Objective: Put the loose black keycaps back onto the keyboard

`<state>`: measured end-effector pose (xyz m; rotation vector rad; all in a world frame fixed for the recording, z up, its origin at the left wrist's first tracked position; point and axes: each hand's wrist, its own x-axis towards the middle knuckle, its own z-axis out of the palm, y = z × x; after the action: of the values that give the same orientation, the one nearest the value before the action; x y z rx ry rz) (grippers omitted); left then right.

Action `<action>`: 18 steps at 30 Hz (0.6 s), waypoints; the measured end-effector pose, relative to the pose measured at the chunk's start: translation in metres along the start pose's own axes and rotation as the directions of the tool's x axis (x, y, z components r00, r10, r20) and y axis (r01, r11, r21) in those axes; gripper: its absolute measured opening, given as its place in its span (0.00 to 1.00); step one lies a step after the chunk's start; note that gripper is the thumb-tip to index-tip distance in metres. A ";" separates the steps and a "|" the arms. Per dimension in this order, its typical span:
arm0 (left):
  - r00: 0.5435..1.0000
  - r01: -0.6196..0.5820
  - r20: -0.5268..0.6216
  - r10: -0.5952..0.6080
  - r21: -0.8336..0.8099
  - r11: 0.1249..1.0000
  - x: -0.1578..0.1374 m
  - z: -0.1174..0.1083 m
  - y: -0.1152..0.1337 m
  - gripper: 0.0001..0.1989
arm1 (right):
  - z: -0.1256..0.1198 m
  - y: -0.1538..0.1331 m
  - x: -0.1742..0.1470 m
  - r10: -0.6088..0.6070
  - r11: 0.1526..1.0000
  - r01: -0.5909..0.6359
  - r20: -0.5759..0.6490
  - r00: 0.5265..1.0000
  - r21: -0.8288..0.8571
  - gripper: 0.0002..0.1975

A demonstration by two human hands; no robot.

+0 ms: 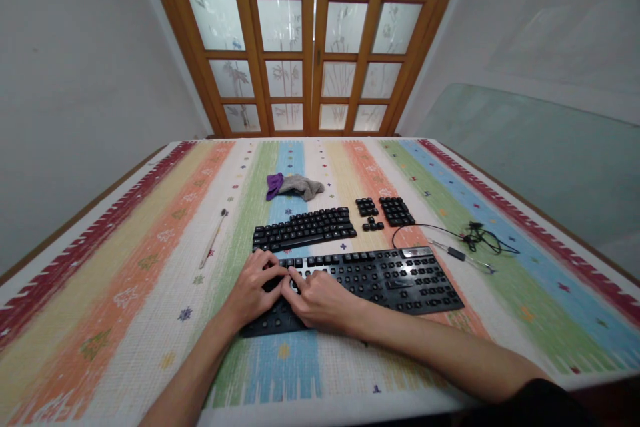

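A black keyboard (415, 283) lies across the near part of the table, most of its keycaps off and bare switch posts showing. Keycaps remain along its top row. My left hand (257, 283) rests over the keyboard's upper left, fingers curled, with thumb and index brought together. Right against it, my right hand (320, 300) lies on the same area, its fingers bent inward and its fingertips close to the left ones. Anything between the fingertips is too small and covered to make out. Just behind the keyboard, removed keycaps (310, 227) sit in keyboard order.
Smaller keycap groups (397, 211) lie to the right. A grey and purple cloth (300, 187), perhaps a sock, lies farther back. A thin brush (214, 238) is at left. At right are a coiled black cable (483, 238) and a wire tool with black handle (456, 253). A striped tablecloth (145, 267) covers the table.
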<state>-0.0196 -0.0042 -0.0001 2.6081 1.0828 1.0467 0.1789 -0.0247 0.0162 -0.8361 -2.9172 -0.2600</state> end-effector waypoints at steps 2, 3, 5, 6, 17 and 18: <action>1.000 -0.003 -0.009 0.003 0.001 1.000 0.000 0.000 0.001 0.07 | -0.001 0.007 0.002 0.019 0.997 -0.017 -0.025 1.000 0.079 0.13; 1.000 -0.004 -0.014 0.004 0.001 1.000 0.000 0.000 0.002 0.07 | -0.002 0.012 0.003 0.030 0.991 -0.024 -0.041 0.999 0.133 0.11; 1.000 -0.008 -0.021 0.008 0.001 1.000 0.000 0.001 0.003 0.07 | -0.006 0.027 0.008 0.078 0.966 -0.054 -0.086 0.993 0.255 0.08; 1.000 -0.008 -0.025 0.008 0.003 1.000 -0.001 0.002 0.004 0.07 | -0.008 0.035 0.011 0.125 0.945 -0.082 -0.118 0.985 0.317 0.07; 1.000 -0.003 -0.024 0.004 0.035 0.999 -0.001 0.005 0.001 0.13 | 0.005 0.117 0.067 0.376 0.869 -0.308 -0.112 0.920 0.387 0.07; 1.000 -0.002 -0.021 0.003 0.037 0.999 -0.001 0.005 0.001 0.13 | 0.007 0.119 0.071 0.386 0.866 -0.322 -0.102 0.917 0.382 0.08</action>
<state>-0.0161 -0.0050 -0.0043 2.6340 1.1140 1.0670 0.1817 0.1131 0.0355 -1.1873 -2.4685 0.2153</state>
